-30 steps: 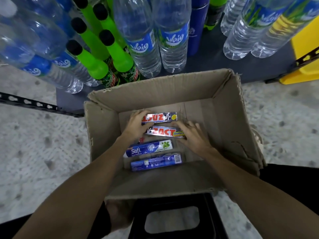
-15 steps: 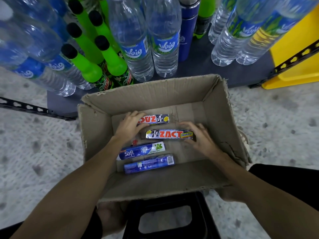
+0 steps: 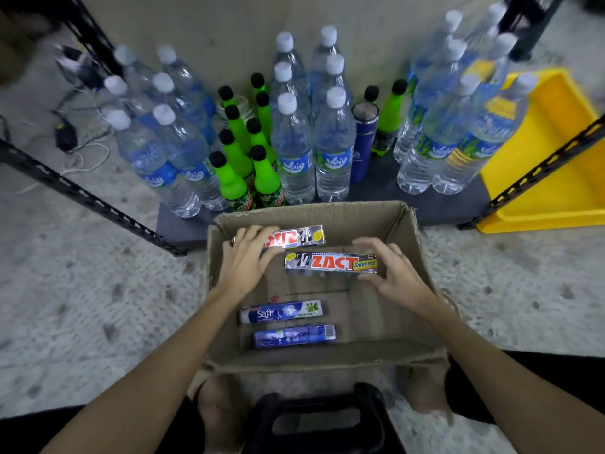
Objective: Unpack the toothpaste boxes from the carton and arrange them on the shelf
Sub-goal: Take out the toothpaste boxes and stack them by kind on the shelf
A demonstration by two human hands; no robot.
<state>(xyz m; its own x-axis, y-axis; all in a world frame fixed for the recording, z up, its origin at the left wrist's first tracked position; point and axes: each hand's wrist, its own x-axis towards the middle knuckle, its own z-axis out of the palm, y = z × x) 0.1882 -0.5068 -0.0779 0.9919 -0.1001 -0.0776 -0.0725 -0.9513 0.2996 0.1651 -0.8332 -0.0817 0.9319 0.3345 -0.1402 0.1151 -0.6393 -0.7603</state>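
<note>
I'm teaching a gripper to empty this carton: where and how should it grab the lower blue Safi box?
Probably pinch the blue Safi box across its two long edges near the middle, coming straight down from above. It lies flat on the carton floor, apart from the other Safi box, and the near wall blocks a side approach.

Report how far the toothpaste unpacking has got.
Done: no toothpaste shows on the shelf, only bottles. In hand: the left hand grips one Zact box, the right hand another Zact box, both raised within the carton. Left: two blue Safi boxes lie on the carton floor.
</note>
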